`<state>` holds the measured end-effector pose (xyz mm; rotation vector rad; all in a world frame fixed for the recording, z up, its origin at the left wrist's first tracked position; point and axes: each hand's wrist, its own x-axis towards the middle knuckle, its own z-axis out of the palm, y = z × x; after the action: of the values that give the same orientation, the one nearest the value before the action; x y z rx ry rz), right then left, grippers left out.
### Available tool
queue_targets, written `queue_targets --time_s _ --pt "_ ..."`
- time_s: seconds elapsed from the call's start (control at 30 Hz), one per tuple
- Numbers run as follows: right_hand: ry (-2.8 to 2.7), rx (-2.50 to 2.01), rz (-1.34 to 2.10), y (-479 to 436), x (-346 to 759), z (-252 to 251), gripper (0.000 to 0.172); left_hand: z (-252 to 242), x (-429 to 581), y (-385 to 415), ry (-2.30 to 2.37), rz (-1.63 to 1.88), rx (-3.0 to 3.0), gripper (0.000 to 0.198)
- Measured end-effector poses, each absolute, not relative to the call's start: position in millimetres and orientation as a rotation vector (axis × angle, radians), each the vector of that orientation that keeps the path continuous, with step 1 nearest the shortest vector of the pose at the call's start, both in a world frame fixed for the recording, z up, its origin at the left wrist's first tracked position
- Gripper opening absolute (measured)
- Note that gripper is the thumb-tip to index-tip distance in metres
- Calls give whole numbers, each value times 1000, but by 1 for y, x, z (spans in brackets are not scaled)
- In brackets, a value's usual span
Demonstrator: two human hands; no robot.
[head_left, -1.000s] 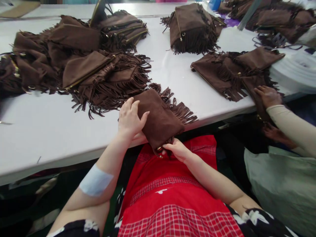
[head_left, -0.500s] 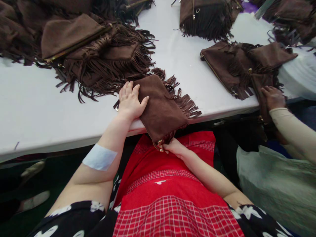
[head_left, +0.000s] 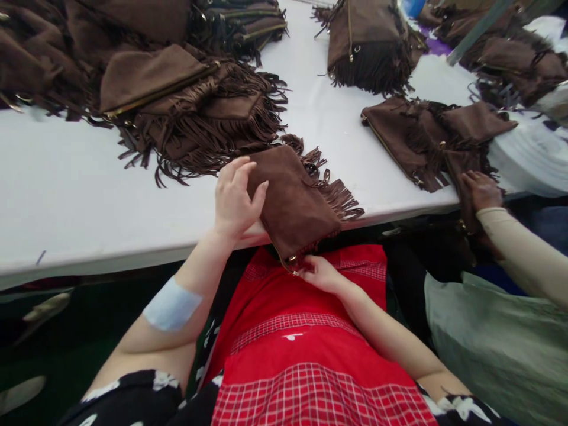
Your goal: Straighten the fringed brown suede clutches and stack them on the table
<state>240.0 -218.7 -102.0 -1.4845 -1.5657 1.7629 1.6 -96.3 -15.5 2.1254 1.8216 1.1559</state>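
Observation:
A brown suede-like fringed bag [head_left: 297, 201] lies plain side up over the table's front edge, its near corner overhanging. Its fringe spreads out on the right, and gold-coloured metal shows at the near corner. My left hand [head_left: 237, 198] is at the bag's left edge, fingers loosely bent and thumb apart, gripping nothing. Down at the overhanging corner, my right hand [head_left: 322, 274] has its thumb and fingers closed on the bag by the zipper end. Exactly which bit it pinches is too small to tell.
A heap of brown fringed bags [head_left: 177, 112] covers the white table [head_left: 80, 195] at left. Another bag pile [head_left: 366, 47] stands farther back. At right, a co-worker's hand [head_left: 483, 190] touches a fringed bag [head_left: 408, 136], near a white roll [head_left: 528, 154].
My left hand has gone from lying flat on the bag to bent, raised fingers at its edge. My right hand stays at the near corner. The whole view has shifted slightly.

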Motion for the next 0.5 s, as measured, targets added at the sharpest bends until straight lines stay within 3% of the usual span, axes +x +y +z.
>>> queue_targets --time_s 0.07,0.2,0.3,0.5 --pt "-1578 -1410 1751 -223 241 -75 26 -11 -1 -136 1704 1282 2050 21" --pt "-1712 -1465 1583 -229 237 -37 23 -20 -1 -207 1442 899 1857 25" --pt "-1860 -1460 1401 -227 230 -32 18 -35 4 -231 1330 657 1671 20" --pt "-1870 -1448 1384 -227 225 -39 21 -50 16 -232 1218 574 1383 25"
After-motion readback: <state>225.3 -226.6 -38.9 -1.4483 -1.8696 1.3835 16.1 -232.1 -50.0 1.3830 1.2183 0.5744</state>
